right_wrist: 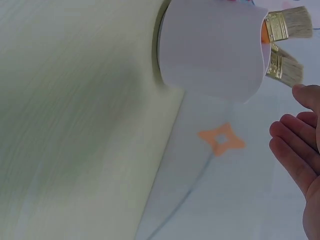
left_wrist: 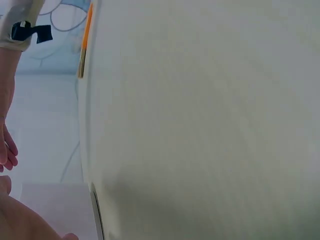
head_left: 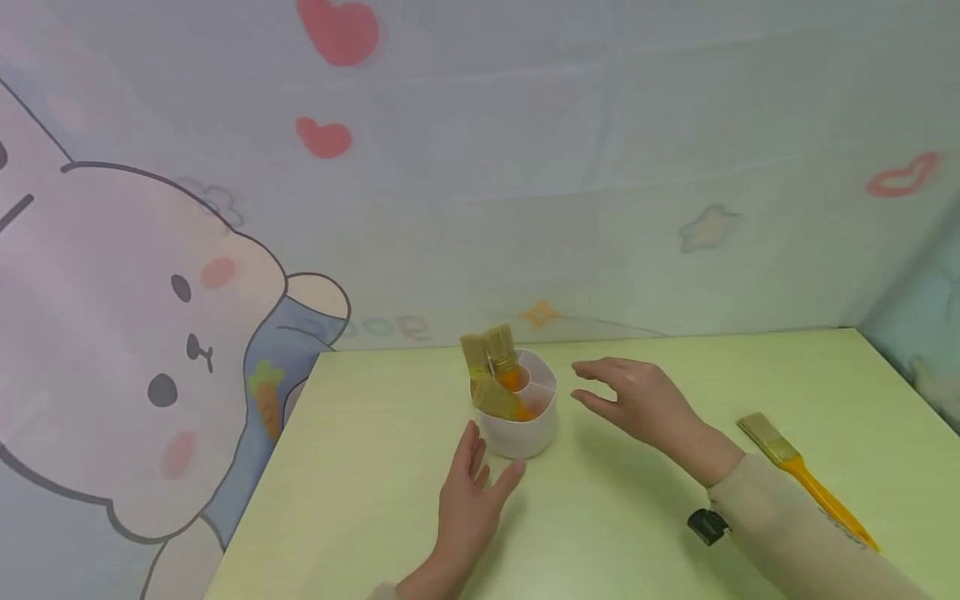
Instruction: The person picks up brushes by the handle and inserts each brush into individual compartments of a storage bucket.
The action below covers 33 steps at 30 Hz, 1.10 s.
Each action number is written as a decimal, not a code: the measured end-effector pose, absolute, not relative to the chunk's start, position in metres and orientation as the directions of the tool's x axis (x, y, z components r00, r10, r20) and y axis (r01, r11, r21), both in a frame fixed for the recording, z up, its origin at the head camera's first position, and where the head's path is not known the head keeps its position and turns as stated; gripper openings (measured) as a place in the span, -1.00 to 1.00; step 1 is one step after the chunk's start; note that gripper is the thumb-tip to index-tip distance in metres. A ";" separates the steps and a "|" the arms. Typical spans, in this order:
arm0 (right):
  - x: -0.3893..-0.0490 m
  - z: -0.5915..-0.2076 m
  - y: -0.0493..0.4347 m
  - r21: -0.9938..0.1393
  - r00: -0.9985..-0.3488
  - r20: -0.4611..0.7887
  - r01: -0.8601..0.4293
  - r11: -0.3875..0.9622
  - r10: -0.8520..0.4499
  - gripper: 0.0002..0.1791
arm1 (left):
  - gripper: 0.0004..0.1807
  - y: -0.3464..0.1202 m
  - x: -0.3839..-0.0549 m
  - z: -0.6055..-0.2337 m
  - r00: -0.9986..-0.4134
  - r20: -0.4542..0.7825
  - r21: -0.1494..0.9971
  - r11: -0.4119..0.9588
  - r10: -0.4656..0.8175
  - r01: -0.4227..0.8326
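A white round holder (head_left: 517,437) with inner compartments stands upright on the table, several paintbrushes (head_left: 501,346) in it with bristles up. My left hand (head_left: 471,500) is at the near left of the holder, fingers extended and thumb apart, holding nothing. To the right of the holder my right hand (head_left: 641,404) hovers with fingers and thumb parted, nothing between them. In the right wrist view the holder (right_wrist: 212,50) shows from the side, and the fingers (right_wrist: 295,145) are spread beside the bristles. Another paintbrush (head_left: 806,479) with a yellow handle lies at the right, beyond the right forearm.
The pale green table (head_left: 360,467) meets a printed cloth backdrop (head_left: 480,250) with a bunny, hearts and stars along its back edge. A small black device (head_left: 707,527) sits by the right sleeve cuff.
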State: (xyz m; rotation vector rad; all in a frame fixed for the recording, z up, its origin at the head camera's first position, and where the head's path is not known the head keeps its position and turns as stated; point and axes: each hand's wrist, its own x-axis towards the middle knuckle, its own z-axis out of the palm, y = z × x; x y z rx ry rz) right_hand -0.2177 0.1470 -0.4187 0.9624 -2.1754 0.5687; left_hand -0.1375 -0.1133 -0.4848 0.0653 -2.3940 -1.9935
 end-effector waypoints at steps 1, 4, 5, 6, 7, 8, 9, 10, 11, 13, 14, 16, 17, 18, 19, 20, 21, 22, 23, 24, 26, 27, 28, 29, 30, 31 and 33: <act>-0.217 -0.419 0.148 -0.118 -0.499 0.729 -0.767 0.631 -0.470 -0.55 | 0.03 -0.112 -0.135 -0.485 -0.999 -0.008 0.985 0.172 -0.051 -0.016; -0.216 -0.420 0.152 -0.138 -0.526 0.714 -0.753 0.643 -0.462 -0.54 | 0.02 -0.107 -0.128 -0.484 -0.999 -0.008 0.986 0.164 -0.041 -0.014; -0.216 -0.420 0.153 -0.145 -0.538 0.707 -0.746 0.650 -0.459 -0.54 | 0.02 -0.104 -0.127 -0.484 -0.999 -0.007 0.987 0.160 -0.033 -0.013; -0.215 -0.421 0.154 -0.151 -0.550 0.698 -0.739 0.656 -0.459 -0.54 | 0.01 -0.102 -0.125 -0.484 -1.000 -0.005 0.987 0.157 -0.027 -0.009; -0.215 -0.422 0.156 -0.158 -0.563 0.686 -0.733 0.662 -0.461 -0.53 | 0.02 -0.101 -0.124 -0.484 -1.000 -0.004 0.987 0.161 -0.023 -0.008; -0.215 -0.422 0.157 -0.164 -0.578 0.672 -0.725 0.669 -0.462 -0.53 | 0.02 -0.100 -0.123 -0.484 -1.000 -0.002 0.986 0.165 -0.021 -0.006; -0.215 -0.423 0.158 -0.170 -0.594 0.659 -0.716 0.677 -0.462 -0.53 | 0.02 -0.099 -0.123 -0.484 -1.000 -0.002 0.986 0.165 -0.019 -0.005; -0.215 -0.423 0.159 -0.176 -0.608 0.646 -0.707 0.685 -0.462 -0.52 | 0.02 -0.098 -0.123 -0.485 -1.000 -0.003 0.986 0.167 -0.016 -0.005; -0.215 -0.424 0.160 -0.181 -0.622 0.633 -0.698 0.693 -0.461 -0.52 | 0.02 -0.097 -0.123 -0.485 -1.000 -0.001 0.986 0.167 -0.015 -0.004; -0.214 -0.425 0.162 -0.194 -0.649 0.607 -0.680 0.707 -0.458 -0.51 | 0.02 -0.096 -0.124 -0.485 -1.000 0.004 0.984 0.176 -0.019 0.001; -0.214 -0.425 0.163 -0.200 -0.664 0.592 -0.671 0.714 -0.457 -0.51 | 0.02 -0.096 -0.124 -0.484 -1.000 0.009 0.983 0.181 -0.022 0.005; -0.213 -0.426 0.166 -0.216 -0.691 0.562 -0.653 0.726 -0.455 -0.50 | 0.02 -0.096 -0.126 -0.484 -0.999 0.012 0.982 0.188 -0.031 0.006; -0.213 -0.426 0.167 -0.224 -0.704 0.547 -0.644 0.731 -0.452 -0.51 | 0.02 -0.097 -0.127 -0.484 -0.999 0.013 0.981 0.193 -0.036 0.006; -0.212 -0.427 0.168 -0.235 -0.718 0.532 -0.634 0.737 -0.449 -0.51 | 0.02 -0.098 -0.128 -0.484 -0.999 0.014 0.980 0.197 -0.039 0.006; -0.211 -0.427 0.170 -0.244 -0.732 0.516 -0.624 0.743 -0.445 -0.51 | 0.03 -0.098 -0.129 -0.484 -0.999 0.016 0.980 0.200 -0.041 0.007; -0.210 -0.427 0.172 -0.257 -0.744 0.502 -0.615 0.745 -0.441 -0.51 | 0.04 -0.099 -0.131 -0.485 -0.999 0.018 0.980 0.201 -0.042 0.009; -0.210 -0.427 0.174 -0.266 -0.754 0.489 -0.607 0.748 -0.438 -0.51 | 0.04 -0.099 -0.132 -0.485 -0.999 0.024 0.980 0.201 -0.042 0.015; -0.209 -0.427 0.176 -0.275 -0.764 0.478 -0.599 0.752 -0.434 -0.51 | 0.05 -0.100 -0.133 -0.486 -0.998 0.035 0.979 0.200 -0.044 0.025; -0.207 -0.427 0.178 -0.283 -0.772 0.467 -0.592 0.754 -0.431 -0.51 | 0.05 -0.101 -0.135 -0.486 -0.998 0.040 0.980 0.197 -0.046 0.030; -0.206 -0.427 0.181 -0.289 -0.779 0.458 -0.587 0.756 -0.429 -0.52 | 0.05 -0.101 -0.136 -0.487 -0.998 0.048 0.980 0.193 -0.048 0.038; -0.204 -0.426 0.186 -0.298 -0.789 0.444 -0.576 0.761 -0.424 -0.52 | 0.05 -0.102 -0.139 -0.488 -0.997 0.059 0.983 0.177 -0.052 0.048; -0.203 -0.427 0.189 -0.298 -0.794 0.438 -0.570 0.765 -0.421 -0.52 | 0.05 -0.102 -0.140 -0.489 -0.996 0.066 0.983 0.174 -0.054 0.055; -0.202 -0.427 0.191 -0.302 -0.801 0.432 -0.562 0.770 -0.415 -0.53 | 0.06 -0.102 -0.141 -0.489 -0.996 0.067 0.984 0.166 -0.056 0.057; -0.201 -0.427 0.194 -0.304 -0.807 0.426 -0.553 0.775 -0.409 -0.53 | 0.06 -0.102 -0.142 -0.489 -0.996 0.064 0.986 0.157 -0.056 0.054; -0.200 -0.427 0.198 -0.308 -0.813 0.420 -0.545 0.780 -0.403 -0.53 | 0.06 -0.102 -0.143 -0.489 -0.996 0.067 0.987 0.150 -0.056 0.058; -0.199 -0.428 0.201 -0.314 -0.821 0.412 -0.534 0.785 -0.394 -0.53 | 0.06 -0.102 -0.143 -0.490 -0.996 0.071 0.988 0.143 -0.055 0.063; -0.197 -0.429 0.207 -0.326 -0.836 0.395 -0.515 0.793 -0.381 -0.52 | 0.06 -0.102 -0.144 -0.489 -0.995 0.081 0.988 0.134 -0.057 0.072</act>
